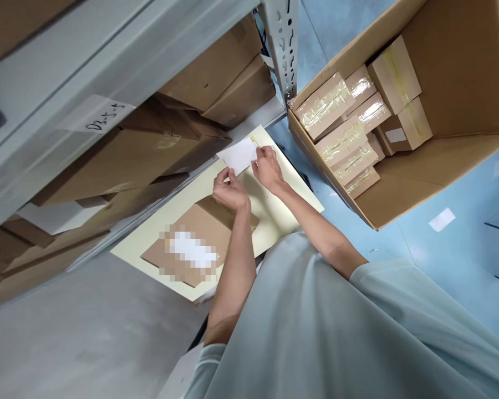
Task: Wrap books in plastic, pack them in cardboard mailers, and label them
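A white paper label (240, 155) with a small yellow mark is held up over the far end of a pale yellow board (270, 208). My left hand (232, 190) pinches its near edge between thumb and fingers. At the label's right edge, my right hand (268, 167) has its fingers closed on the paper. A brown cardboard box (208, 221) lies on the board beside my left forearm, partly hidden by it. On the box's near face sits a white label (191, 249), blurred out.
Metal shelving (149, 61) full of cardboard boxes (120, 160) runs along the left, touching or close to the board. To the right stands a large open carton (453, 160) with several taped small boxes (343, 138). A paper scrap (442, 219) lies on the blue floor (424, 260).
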The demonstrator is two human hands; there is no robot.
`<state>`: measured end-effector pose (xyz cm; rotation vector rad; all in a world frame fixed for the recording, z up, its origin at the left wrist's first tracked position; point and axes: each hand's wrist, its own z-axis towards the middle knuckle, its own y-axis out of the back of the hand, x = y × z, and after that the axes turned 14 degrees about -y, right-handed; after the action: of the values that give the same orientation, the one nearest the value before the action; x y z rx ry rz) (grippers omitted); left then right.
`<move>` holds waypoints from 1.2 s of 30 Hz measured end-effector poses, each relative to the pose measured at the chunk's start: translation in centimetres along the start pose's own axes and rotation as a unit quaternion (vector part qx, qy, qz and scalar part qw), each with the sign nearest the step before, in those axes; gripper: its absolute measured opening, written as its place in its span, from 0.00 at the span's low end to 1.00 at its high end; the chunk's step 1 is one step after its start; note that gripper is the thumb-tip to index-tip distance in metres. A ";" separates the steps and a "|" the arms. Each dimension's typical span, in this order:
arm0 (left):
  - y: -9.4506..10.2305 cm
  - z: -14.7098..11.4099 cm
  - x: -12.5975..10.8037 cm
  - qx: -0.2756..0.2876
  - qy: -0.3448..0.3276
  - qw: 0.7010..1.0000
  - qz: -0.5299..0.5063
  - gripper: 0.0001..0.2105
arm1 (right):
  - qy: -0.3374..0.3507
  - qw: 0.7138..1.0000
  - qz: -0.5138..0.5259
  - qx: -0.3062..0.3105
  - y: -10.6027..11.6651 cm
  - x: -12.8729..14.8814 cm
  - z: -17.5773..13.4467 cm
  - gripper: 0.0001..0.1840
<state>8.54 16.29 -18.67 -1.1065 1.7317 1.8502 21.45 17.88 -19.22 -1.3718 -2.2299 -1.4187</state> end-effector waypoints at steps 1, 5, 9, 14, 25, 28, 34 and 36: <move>-0.1 -0.2 -0.3 -0.032 -0.007 0.999 0.016 0.10 | 0.008 1.000 0.010 -0.010 0.2 0.3 -0.1 0.22; -0.3 -1.4 -1.6 -0.051 -0.057 0.997 0.015 0.08 | 0.057 0.996 0.065 -0.026 0.6 2.1 -0.5 0.22; 0.8 -2.5 -2.8 0.028 -0.152 0.988 -0.007 0.11 | 0.048 0.997 0.065 0.002 1.5 2.9 0.0 0.21; 0.2 1.0 -2.0 0.157 -0.210 0.965 0.002 0.26 | 0.011 0.996 0.061 -0.057 4.5 -0.6 3.6 0.23; -5.9 7.9 2.0 0.355 -0.262 0.896 0.047 0.41 | 0.036 0.991 0.038 -0.123 6.4 -5.8 10.7 0.26; -5.6 7.8 1.9 0.356 -0.261 0.896 0.048 0.42 | 0.065 0.987 0.057 -0.136 5.6 -6.3 11.1 0.34; -5.5 8.2 2.2 0.362 -0.262 0.893 0.058 0.44 | 0.082 0.982 0.101 -0.135 4.9 -7.2 11.7 0.35; -5.5 8.3 2.3 0.368 -0.266 0.889 0.066 0.44 | 0.084 0.982 0.109 -0.130 5.0 -7.3 11.7 0.35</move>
<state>8.69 24.65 -24.60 -0.1630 1.9060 1.1843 32.99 23.22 -26.39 -1.4571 -1.7803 -1.7184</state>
